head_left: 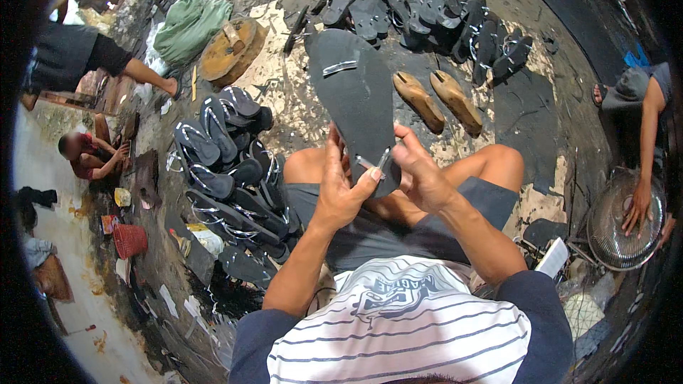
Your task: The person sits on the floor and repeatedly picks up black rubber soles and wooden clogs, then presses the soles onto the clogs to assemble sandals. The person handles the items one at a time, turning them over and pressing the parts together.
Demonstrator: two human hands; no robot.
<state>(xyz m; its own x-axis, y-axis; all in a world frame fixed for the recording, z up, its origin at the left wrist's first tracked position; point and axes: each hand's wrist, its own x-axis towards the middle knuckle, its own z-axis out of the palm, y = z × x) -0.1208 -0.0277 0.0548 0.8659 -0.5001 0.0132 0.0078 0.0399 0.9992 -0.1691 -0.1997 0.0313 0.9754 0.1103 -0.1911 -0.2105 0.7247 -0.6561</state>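
Observation:
Between my two hands a black sandal sole is held up above my lap, its wide end pointing away from me. A short pale strip crosses that wide end, and shiny strap pieces show at the narrow end. My left hand grips the sole's left edge, its thumb on the face by the strap pieces. Closed round the right edge is my right hand, its fingers slightly blurred and partly behind the sole. Two wooden shoe lasts lie just beyond, to the right.
Many black sandals are heaped at my left, and more sandals stand at the far side. A round wooden block sits by a green cloth. At right, another person's hand touches a fan. A red basket stands far left.

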